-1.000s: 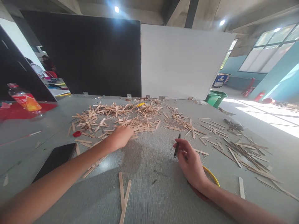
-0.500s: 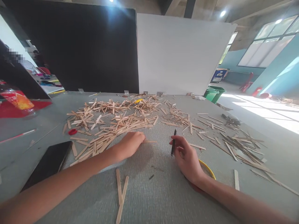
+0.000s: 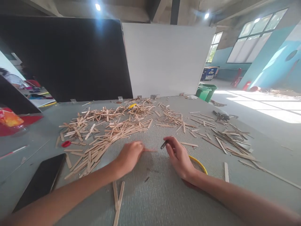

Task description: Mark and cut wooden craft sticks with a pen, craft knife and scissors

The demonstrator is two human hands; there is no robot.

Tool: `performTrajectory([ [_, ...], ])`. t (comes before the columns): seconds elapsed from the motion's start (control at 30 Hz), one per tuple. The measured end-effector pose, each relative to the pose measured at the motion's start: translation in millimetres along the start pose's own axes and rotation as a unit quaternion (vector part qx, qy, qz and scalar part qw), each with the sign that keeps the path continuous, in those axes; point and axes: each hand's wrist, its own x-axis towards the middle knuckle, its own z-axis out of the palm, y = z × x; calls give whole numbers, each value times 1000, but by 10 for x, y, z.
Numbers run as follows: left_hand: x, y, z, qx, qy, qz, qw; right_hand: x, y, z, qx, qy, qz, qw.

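Observation:
My left hand (image 3: 130, 156) is closed around one end of a wooden craft stick (image 3: 150, 150), whose free end points right. Facing it, my right hand (image 3: 179, 157) grips a dark pen-like tool (image 3: 164, 144), tilted down toward the stick; its exact kind is unclear. Tool and stick look close together but apart. A yellow ring-shaped rim (image 3: 199, 164) lies partly hidden behind my right wrist. Below my left forearm, two craft sticks form a Y shape (image 3: 118, 201) on the grey tabletop (image 3: 150, 201). A large heap of craft sticks (image 3: 113, 135) spreads beyond my left hand.
A black phone-like slab (image 3: 39, 182) lies at left, near a red cap (image 3: 66, 144) and a bottle (image 3: 10, 119). Thin wood strips (image 3: 235, 144) and a greyish tool (image 3: 221, 115) are at right. Black (image 3: 70, 59) and white panels (image 3: 164, 59) stand behind.
The craft stick in my left hand has come off the tabletop. The tool in my right hand has tipped from upright toward the stick. The whole view has shifted slightly.

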Motion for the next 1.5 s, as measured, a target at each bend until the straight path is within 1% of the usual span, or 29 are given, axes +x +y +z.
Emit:
performTrajectory([
  [0.07, -123, 123, 67, -3, 51, 14, 999, -6, -10, -6, -5, -1, -3, 1000],
  [0.13, -256, 177, 134, -13, 89, 29, 996, -12, 0, 1, -7, -3, -5, 1000],
  [0.23, -403, 162, 213, -41, 139, 53, 988, -12, 38, 27, -5, -10, 4, 1000],
  [0.27, -425, 150, 231, -60, 159, 66, 983, -9, 51, 37, -4, -12, 10, 1000],
  [0.3, -434, 143, 246, -74, 166, 74, 981, -5, 62, 46, -2, -15, 15, 1000],
  [0.37, -423, 150, 261, -87, 176, 74, 978, 6, 77, 60, 1, -15, 20, 1000],
  [0.43, -398, 185, 260, -70, 189, 56, 978, 16, 83, 67, 1, -10, 20, 1000],
  [0.5, -388, 234, 249, -54, 202, 62, 976, 17, 80, 68, 0, -8, 23, 1000],
  [0.6, -422, 308, 243, -73, 190, 116, 972, -5, 63, 55, -19, 5, 27, 999],
  [0.67, -465, 349, 259, -81, 177, 140, 971, -34, 48, 38, -26, 11, 20, 999],
  [0.8, -529, 390, 317, -13, 157, 152, 976, -53, 8, -19, -14, 19, 0, 1000],
  [0.87, -537, 396, 332, 25, 153, 141, 978, -9, -45, -59, -18, 14, -3, 1000],
  [0.93, -536, 403, 329, 38, 150, 127, 980, 69, -136, -103, -23, -13, 4, 1000],
  [1.03, -536, 416, 299, 29, 149, 114, 982, 208, -301, -138, -30, -73, 8, 997],
  [1.13, -525, 393, 259, -3, 157, 99, 983, 312, -384, -76, -39, -103, -22, 994],
  [1.23, -458, 282, 175, -59, 177, 60, 981, 349, -313, 59, -26, -98, -39, 994],
  [1.33, -324, 88, 0, -132, 186, -12, 974, 312, -163, 176, -27, -79, -68, 994],
  [1.43, -188, -113, -203, -197, 159, -78, 964, 237, -57, 215, -41, -88, -102, 990],
  [1.5, -131, -209, -285, -233, 132, -110, 957, 197, -29, 208, -46, -101, -118, 987],
])
